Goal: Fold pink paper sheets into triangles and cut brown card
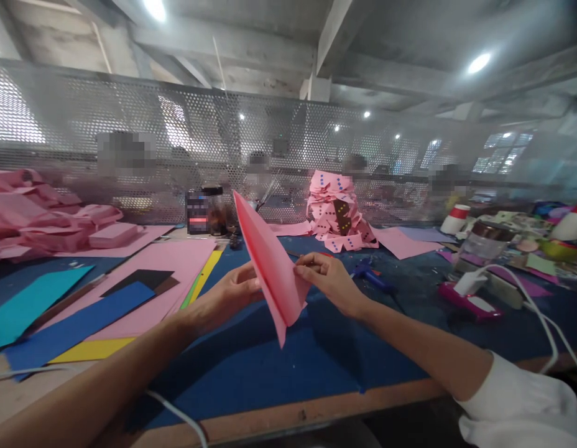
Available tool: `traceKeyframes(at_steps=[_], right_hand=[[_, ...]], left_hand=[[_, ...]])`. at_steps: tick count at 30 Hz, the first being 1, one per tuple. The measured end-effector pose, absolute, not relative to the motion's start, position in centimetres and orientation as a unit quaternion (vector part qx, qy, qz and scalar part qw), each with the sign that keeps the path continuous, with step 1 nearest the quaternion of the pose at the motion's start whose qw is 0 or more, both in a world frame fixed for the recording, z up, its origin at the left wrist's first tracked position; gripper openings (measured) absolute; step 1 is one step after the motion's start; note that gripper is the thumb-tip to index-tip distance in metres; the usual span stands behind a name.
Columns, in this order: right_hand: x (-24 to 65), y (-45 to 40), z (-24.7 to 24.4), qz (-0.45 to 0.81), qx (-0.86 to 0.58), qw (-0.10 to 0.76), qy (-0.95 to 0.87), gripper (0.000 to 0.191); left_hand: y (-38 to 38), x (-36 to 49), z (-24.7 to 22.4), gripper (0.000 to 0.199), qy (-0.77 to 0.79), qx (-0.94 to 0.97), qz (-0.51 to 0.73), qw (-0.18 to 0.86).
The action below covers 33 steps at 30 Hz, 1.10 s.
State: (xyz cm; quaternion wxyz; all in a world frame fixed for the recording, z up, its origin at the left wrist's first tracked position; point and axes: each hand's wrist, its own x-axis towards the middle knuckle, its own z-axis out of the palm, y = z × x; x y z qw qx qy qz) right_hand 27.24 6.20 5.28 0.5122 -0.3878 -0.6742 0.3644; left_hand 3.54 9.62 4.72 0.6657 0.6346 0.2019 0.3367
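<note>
A folded pink foam or paper sheet (273,261) is held up above the blue table mat (251,367), tilted, with its fold running down toward me. My left hand (239,287) grips it from the left; part of those fingers is hidden behind the sheet. On the other side my right hand (328,277) pinches the sheet's right part between thumb and fingers. Just past my right hand, a blue glue gun (375,278) lies on the mat.
Pink folded pieces (32,211) heap at the left, near coloured sheets (83,317). Dotted pink pieces (332,211) are stacked at the back, before a perforated metal screen (279,124). At right are a jar (484,242), a magenta device (470,302) and a white cable (544,317).
</note>
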Motion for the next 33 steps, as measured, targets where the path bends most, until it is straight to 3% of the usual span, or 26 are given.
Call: traceKeyframes(at_steps=[6, 9, 19, 22, 27, 33], right_hand=[[27.1, 6.1, 5.4, 0.360, -0.404, 0.514, -0.666, 0.029], [26.9, 6.0, 5.3, 0.361, -0.413, 0.506, -0.665, 0.029], [26.7, 5.8, 5.3, 0.345, -0.422, 0.503, -0.670, 0.029], [27.1, 6.0, 5.4, 0.343, -0.429, 0.518, -0.656, 0.032], [27.7, 6.5, 6.0, 0.358, -0.421, 0.553, -0.623, 0.029], [28.3, 7.1, 5.9, 0.398, -0.416, 0.567, -0.588, 0.024]], left_hand=[[7.3, 4.1, 6.4, 0.076, 0.127, 0.633, 0.250, 0.721], [7.0, 4.0, 6.3, 0.080, 0.119, 0.634, 0.254, 0.721], [7.6, 4.1, 5.4, 0.065, 0.070, 0.613, 0.253, 0.745], [8.2, 4.1, 5.4, 0.057, 0.110, 0.612, 0.294, 0.726], [9.8, 3.5, 4.4, 0.026, 0.198, 0.573, 0.354, 0.712], [9.7, 3.6, 4.4, 0.024, 0.245, 0.548, 0.356, 0.716]])
